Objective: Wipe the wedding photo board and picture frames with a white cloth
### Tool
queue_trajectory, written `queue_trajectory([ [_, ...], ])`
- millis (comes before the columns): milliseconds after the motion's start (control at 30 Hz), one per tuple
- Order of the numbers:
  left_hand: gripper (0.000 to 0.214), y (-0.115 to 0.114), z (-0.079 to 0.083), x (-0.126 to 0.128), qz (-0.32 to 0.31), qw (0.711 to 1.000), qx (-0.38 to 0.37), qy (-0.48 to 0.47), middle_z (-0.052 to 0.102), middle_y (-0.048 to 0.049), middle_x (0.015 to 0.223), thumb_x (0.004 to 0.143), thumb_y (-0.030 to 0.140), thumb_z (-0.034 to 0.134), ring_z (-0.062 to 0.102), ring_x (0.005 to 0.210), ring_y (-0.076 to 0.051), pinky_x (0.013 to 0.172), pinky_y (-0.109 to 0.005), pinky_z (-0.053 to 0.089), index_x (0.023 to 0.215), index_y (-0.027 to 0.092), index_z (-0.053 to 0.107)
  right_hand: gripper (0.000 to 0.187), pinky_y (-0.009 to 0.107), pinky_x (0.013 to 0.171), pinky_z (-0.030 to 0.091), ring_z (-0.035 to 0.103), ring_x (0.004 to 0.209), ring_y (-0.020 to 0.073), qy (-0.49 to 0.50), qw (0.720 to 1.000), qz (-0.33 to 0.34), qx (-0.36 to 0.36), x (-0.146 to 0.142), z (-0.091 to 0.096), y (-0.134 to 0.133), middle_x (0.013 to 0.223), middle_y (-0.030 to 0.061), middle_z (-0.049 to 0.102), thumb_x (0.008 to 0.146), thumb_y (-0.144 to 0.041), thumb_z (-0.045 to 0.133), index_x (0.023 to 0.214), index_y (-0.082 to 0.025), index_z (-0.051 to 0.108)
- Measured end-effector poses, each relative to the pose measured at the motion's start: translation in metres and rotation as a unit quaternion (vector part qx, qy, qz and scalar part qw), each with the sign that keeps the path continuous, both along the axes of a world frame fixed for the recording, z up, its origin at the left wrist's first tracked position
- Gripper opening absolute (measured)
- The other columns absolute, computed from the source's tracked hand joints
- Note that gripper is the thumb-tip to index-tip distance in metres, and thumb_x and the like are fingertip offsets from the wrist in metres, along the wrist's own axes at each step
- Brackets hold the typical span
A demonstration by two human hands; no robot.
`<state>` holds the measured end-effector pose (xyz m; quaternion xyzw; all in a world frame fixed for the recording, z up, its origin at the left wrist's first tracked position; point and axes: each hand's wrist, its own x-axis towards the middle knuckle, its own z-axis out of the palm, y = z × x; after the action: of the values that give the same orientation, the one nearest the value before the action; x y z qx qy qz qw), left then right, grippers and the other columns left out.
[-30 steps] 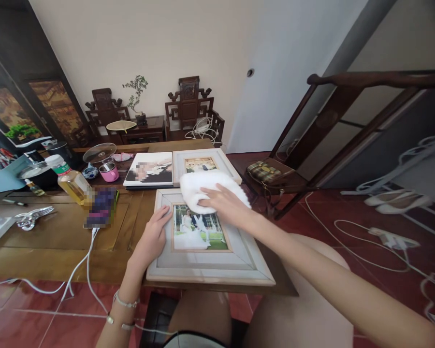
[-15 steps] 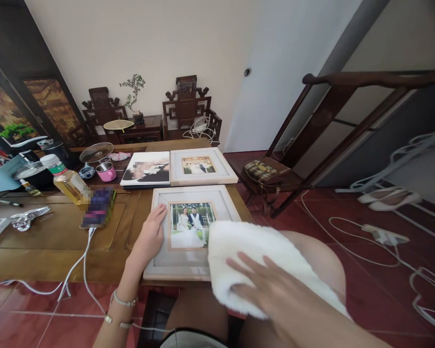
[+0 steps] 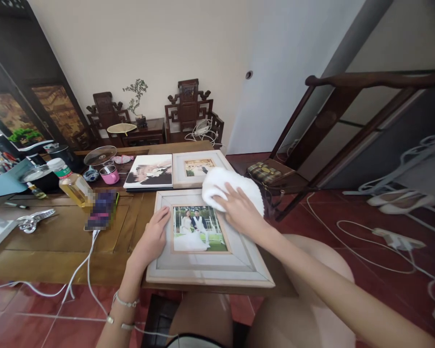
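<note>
A white-framed wedding photo [image 3: 203,263] lies flat at the near edge of the wooden table [image 3: 58,241]. My left hand [image 3: 152,238] rests on the frame's left border, fingers stretched out flat. My right hand [image 3: 241,212] presses a fluffy white cloth [image 3: 226,183] onto the frame's far right corner, fingers spread over the cloth. A second white-framed photo [image 3: 188,169] and an unframed print [image 3: 150,171] lie just beyond it.
On the table's left stand an oil bottle [image 3: 72,186], a phone [image 3: 102,210] with a white cable, a pink cup [image 3: 109,174], metal tongs [image 3: 34,220] and a small fan [image 3: 99,155]. A dark wooden chair with a checked bag [image 3: 266,172] stands right. Cables trail over the red floor.
My right hand and the cloth swept from the frame's near right corner, by my lap, back up to its far right corner. The left hand stayed on the left border.
</note>
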<state>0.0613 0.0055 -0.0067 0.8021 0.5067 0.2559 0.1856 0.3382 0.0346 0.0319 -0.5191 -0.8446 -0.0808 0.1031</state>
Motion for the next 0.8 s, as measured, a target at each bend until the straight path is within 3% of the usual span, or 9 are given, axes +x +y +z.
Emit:
queue_trajectory([
  [100,0.058,0.001,-0.002,0.001,0.007,1.000,0.008,-0.010,0.038,-0.0128,0.146,0.079,-0.001,0.032,0.030,0.138,-0.022,0.115,-0.045,0.023,0.134,0.012,0.046,0.062,0.062,0.102,0.028,0.023,0.135,0.0414,-0.037,0.999,-0.005,0.002,-0.005,-0.002,0.016,0.145,0.0103,0.040,0.070,0.004,0.044,0.128,-0.015,0.055],
  [167,0.058,0.001,-0.002,0.001,0.011,1.000,0.007,-0.015,0.039,-0.0125,0.146,0.079,0.000,0.032,0.031,0.138,-0.022,0.115,-0.045,0.023,0.133,0.012,0.047,0.062,0.064,0.102,0.025,0.024,0.134,0.0423,-0.063,0.998,0.013,-0.007,-0.010,-0.003,0.007,0.145,0.0090,0.041,0.069,0.003,0.046,0.126,-0.018,0.057],
  [333,0.057,0.000,-0.002,0.003,0.015,0.999,0.007,-0.031,0.041,-0.0117,0.145,0.080,0.000,0.033,0.032,0.137,-0.022,0.115,-0.046,0.024,0.133,0.013,0.048,0.054,0.067,0.102,0.024,0.028,0.132,0.0454,-0.083,0.994,0.045,-0.064,-0.012,0.000,-0.065,0.142,0.0107,0.045,0.068,-0.001,0.051,0.117,-0.019,0.064],
  [467,0.058,0.000,-0.004,0.004,0.019,0.999,0.020,-0.033,0.042,-0.0118,0.144,0.079,0.000,0.034,0.032,0.137,-0.022,0.115,-0.045,0.024,0.133,0.014,0.048,0.052,0.068,0.096,0.033,0.033,0.130,0.0456,-0.042,0.985,0.100,-0.134,-0.002,-0.008,-0.131,0.143,0.0065,0.044,0.071,-0.006,0.052,0.116,-0.029,0.065],
  [567,0.059,0.001,-0.006,0.004,0.017,0.999,0.034,-0.027,0.042,-0.0120,0.144,0.079,-0.001,0.033,0.032,0.137,-0.021,0.115,-0.044,0.024,0.134,0.014,0.047,0.051,0.069,0.096,0.032,0.033,0.130,0.0455,-0.014,0.979,0.129,-0.155,-0.005,-0.016,-0.158,0.145,0.0029,0.041,0.072,-0.006,0.053,0.112,-0.034,0.066],
  [667,0.060,0.001,-0.007,0.002,0.008,0.999,0.040,-0.021,0.040,-0.0105,0.145,0.080,-0.001,0.032,0.031,0.138,-0.020,0.115,-0.044,0.024,0.135,0.016,0.046,0.056,0.067,0.101,0.027,0.027,0.134,0.0432,0.005,0.974,0.145,-0.175,-0.020,-0.011,-0.156,0.146,0.0033,0.038,0.069,-0.004,0.053,0.117,-0.032,0.063],
  [800,0.059,0.001,-0.004,0.000,-0.002,1.000,0.015,-0.009,0.038,-0.0110,0.147,0.081,0.000,0.032,0.030,0.138,-0.021,0.115,-0.046,0.023,0.136,0.016,0.044,0.065,0.061,0.108,0.021,0.022,0.138,0.0354,0.030,0.981,0.120,-0.152,-0.032,0.002,-0.113,0.146,0.0041,0.039,0.066,0.000,0.047,0.124,-0.026,0.059],
])
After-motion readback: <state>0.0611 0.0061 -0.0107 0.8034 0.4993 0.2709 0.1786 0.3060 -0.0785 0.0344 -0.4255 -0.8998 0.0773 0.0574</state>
